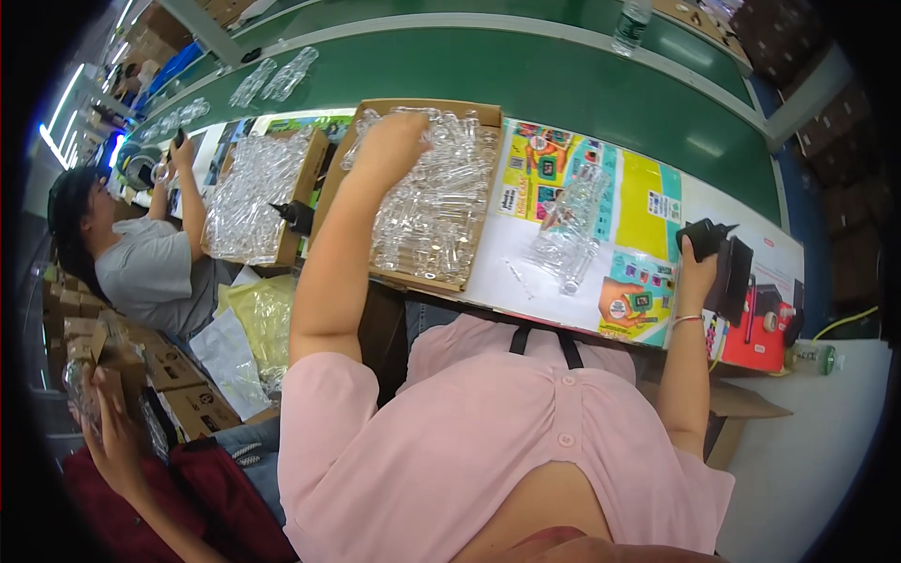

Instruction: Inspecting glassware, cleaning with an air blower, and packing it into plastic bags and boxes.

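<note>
Clear plastic pieces (427, 202): I see them heaped in a shallow cardboard box (481, 202) on the counter (657, 211), straight ahead of me.
Left hand (392, 141): my arm reaches forward into the box; the hand lies palm down on the heap near its far edge. The fingers are buried among the pieces, so I cannot tell how far the grip is open or whether it holds one.
Right hand (696, 272): raised at the right end of the counter, its grip is closed around a black handheld tool (706, 236), held upright.
Loose pile (568, 235): more clear pieces lie on a colourful printed sheet (582, 178) between the box and my right hand.
Second box (258, 192): left of mine, also full of clear pieces.
Neighbour: a person in a grey shirt (141, 267) sits at the left, hands raised.
Beyond: a green conveyor belt (526, 70) carries a few clear pieces.
</note>
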Available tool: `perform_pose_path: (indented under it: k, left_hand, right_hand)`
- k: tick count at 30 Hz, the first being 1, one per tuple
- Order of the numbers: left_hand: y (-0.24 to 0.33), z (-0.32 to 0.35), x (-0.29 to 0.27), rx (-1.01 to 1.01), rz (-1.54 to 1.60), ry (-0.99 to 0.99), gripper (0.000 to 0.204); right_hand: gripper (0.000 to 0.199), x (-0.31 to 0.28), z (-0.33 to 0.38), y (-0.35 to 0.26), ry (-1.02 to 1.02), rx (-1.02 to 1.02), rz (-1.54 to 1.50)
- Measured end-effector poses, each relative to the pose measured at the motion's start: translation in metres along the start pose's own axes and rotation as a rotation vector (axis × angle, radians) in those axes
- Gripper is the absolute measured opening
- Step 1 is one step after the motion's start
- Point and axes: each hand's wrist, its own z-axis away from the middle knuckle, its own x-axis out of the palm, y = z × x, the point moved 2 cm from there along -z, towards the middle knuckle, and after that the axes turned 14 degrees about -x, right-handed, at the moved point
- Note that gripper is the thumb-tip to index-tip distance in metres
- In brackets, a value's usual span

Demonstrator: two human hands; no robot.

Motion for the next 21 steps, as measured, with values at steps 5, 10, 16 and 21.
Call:
perform_pose_path:
  k: [5,10,16,21]
  left_hand:
    - [0.046,0.039,-0.062,0.016,0.643,0.346,0.016]
    - [0.081,0.083,-0.036,0.125,1.279,-0.025,0.018]
    - [0.118,0.117,-0.007,-0.115,1.62,-0.422,0.025]
    - [0.127,0.12,0.003,-0.117,1.684,-0.59,0.029]
  right_hand:
    - [0.029,-0.009,0.003,-0.013,0.107,-0.051,-0.058]
    - [0.036,-0.024,0.011,-0.061,0.13,-0.03,-0.554]
    - [0.05,-0.045,0.036,-0.117,-0.329,-0.115,-0.351]
    - [0.053,-0.051,0.042,-0.134,-0.402,-0.152,-0.486]
